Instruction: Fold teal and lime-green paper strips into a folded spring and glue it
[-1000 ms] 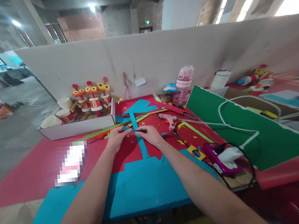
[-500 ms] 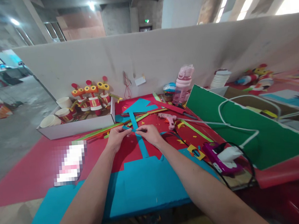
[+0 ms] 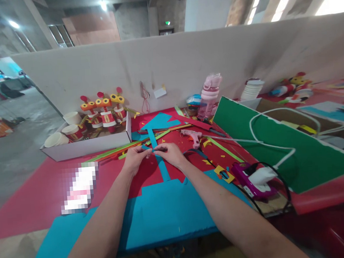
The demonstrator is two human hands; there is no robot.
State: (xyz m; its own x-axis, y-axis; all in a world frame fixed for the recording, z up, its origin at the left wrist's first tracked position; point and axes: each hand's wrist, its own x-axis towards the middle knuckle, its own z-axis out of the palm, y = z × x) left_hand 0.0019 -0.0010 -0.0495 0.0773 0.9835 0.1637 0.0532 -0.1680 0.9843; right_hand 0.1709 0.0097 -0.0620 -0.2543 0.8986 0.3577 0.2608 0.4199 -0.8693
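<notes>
My left hand (image 3: 135, 159) is closed in a pinch on a small blue paper strip (image 3: 145, 147). Fingertips of my right hand (image 3: 170, 153) pinch the same strip at its other end, very close to the left fingers. Below the hands, a longer blue paper strip (image 3: 163, 168) runs away from me across the red table cover (image 3: 146, 176). Its near end meets the large blue sheet (image 3: 166, 213), which lies under my forearms. A blue paper piece (image 3: 161, 120) with a pointed shape lies beyond the hands.
To the right lie a pink glue gun (image 3: 192, 137), a purple power strip (image 3: 250, 184) with a white plug, and a green board (image 3: 269, 149). A white box (image 3: 93, 148) with paper-cup figures stands left. A pink bottle (image 3: 209, 96) stands by the partition. Coloured strips (image 3: 117, 151) lie behind my hands.
The right fingertips have shifted slightly left, closer to the left ones. Both hands keep their pinch on the small strip. The whole view has moved a little.
</notes>
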